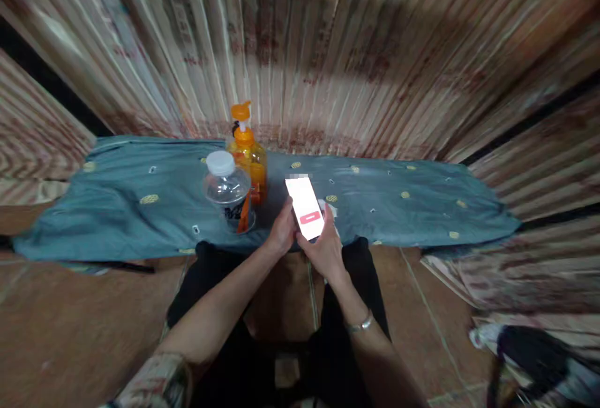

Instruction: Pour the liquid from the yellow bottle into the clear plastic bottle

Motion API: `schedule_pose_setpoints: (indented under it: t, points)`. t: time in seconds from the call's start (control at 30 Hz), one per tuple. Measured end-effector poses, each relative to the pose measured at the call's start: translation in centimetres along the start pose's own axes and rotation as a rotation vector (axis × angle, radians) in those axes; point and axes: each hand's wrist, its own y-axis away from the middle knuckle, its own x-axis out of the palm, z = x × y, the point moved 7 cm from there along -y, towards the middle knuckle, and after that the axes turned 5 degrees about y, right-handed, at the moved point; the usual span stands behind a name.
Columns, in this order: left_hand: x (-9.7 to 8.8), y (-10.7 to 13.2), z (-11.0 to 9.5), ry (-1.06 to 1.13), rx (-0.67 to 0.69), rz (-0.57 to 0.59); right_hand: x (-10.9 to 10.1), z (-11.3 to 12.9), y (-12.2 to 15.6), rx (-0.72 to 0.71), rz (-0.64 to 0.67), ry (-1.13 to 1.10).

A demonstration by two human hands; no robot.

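A smartphone [304,202] with a bright white screen and a red button near its lower end is held up in front of me. My left hand [283,228] grips its left edge. On the other side my right hand [323,245] is closed around the lower right edge, with a bracelet on that wrist. Something small and white [327,208] shows behind the right fingers; I cannot make out what it is. To the left stand a clear plastic jar [227,189] with a white lid and an orange pump bottle [255,164] just behind it.
A narrow table under a blue-green cloth [403,214] with yellow prints runs across in front of my knees. Pleated patterned curtains [290,52] hang behind it and at both sides. Dark items [529,355] lie on the tiled floor at the lower right.
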Motion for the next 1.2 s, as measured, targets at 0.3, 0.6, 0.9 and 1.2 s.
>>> schedule_pose_setpoints:
  t: [0.3,0.6,0.9,1.2]
  points:
    - [-0.1,0.0,-0.4,-0.027,0.023,0.047,0.3,0.4,0.4,-0.096,-0.101,0.027]
    - [-0.6,-0.5,0.1,-0.161,0.066,0.074,-2.1,-2.4,-0.2,-0.064,-0.126,0.073]
    - [-2.3,-0.2,-1.3,-0.279,0.096,0.054,-13.7,-16.3,-6.1,0.353,-0.129,0.335]
    - [-2.9,0.2,-2.0,-0.357,0.129,0.059,-24.2,-25.0,-10.9,0.594,-0.218,0.593]
